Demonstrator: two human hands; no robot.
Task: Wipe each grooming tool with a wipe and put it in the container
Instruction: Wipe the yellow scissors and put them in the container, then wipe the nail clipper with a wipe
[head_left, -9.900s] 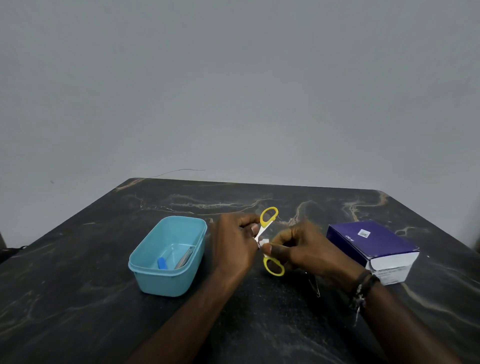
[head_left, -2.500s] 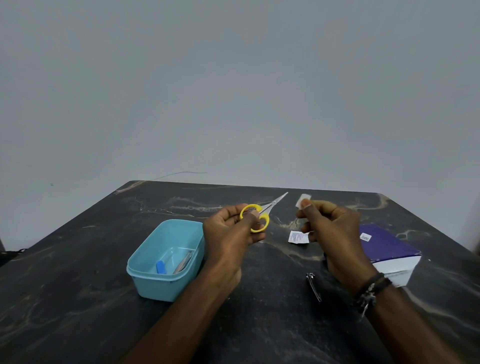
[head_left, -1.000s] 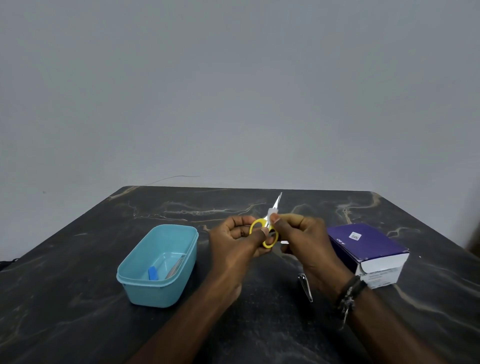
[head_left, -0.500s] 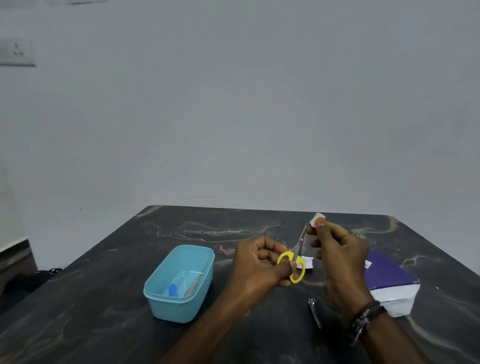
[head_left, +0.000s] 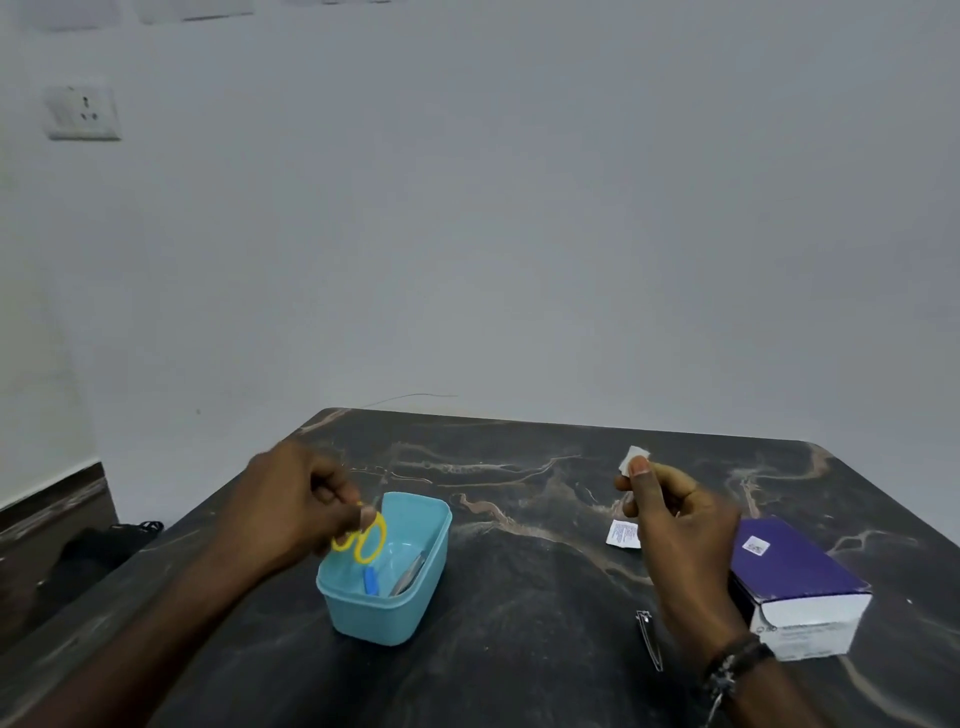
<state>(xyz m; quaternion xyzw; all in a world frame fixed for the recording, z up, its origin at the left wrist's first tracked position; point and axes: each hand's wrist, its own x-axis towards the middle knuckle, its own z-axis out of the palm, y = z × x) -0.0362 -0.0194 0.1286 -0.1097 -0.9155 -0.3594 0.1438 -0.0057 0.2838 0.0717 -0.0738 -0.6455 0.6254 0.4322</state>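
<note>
Scissors (head_left: 361, 540), yellow-handled, hang over the near-left end of the teal container (head_left: 415, 608), handle loops at about rim level; blades blurred, can't tell their angle. Left hand (head_left: 296, 506) holds them, fingers curled round the handle end. Inside the container: a blue-tipped tool (head_left: 371, 580) and a metal tool (head_left: 410, 571), lying on the bottom. Right hand (head_left: 675, 512) is raised well right of the container, thumb and forefinger pinching a small white wipe (head_left: 632, 458). Torn wipe sachet (head_left: 622, 534) lies flat on the counter (head_left: 519, 675) just left of that hand. Nail clipper (head_left: 649, 636) sits on the counter near the right wrist. Purple-and-white box (head_left: 800, 587) to the far right. Wall socket (head_left: 83, 111) upper left.
</note>
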